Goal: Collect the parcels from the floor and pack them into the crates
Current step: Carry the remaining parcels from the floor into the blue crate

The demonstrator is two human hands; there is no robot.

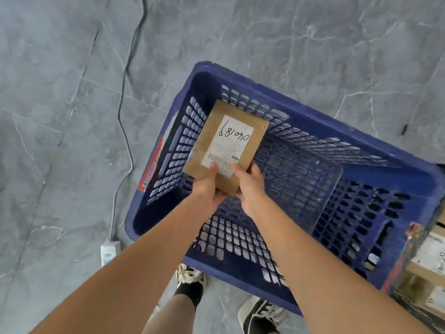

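- Two hands held one brown parcel (226, 145) over the far-left part of the blue crate (361, 138), label side up.
- My left hand (207, 186) pinched the parcel's near edge, thumb on the white label; my right hand (250, 184) did the same just beside it, fingers curled underneath.
- The crate's mesh bottom showed nothing in it yet, so I judged this the placing step for its first parcel.
- Next, I reckoned, the move called for lowering the parcel flat into the far-left corner, then loosening both grips.
- At the near right, another crate (407, 261) already held boxed parcels (428, 256).
- A cable (125, 131) and power strip (109, 251) lay on the grey floor (60, 92) to the left.
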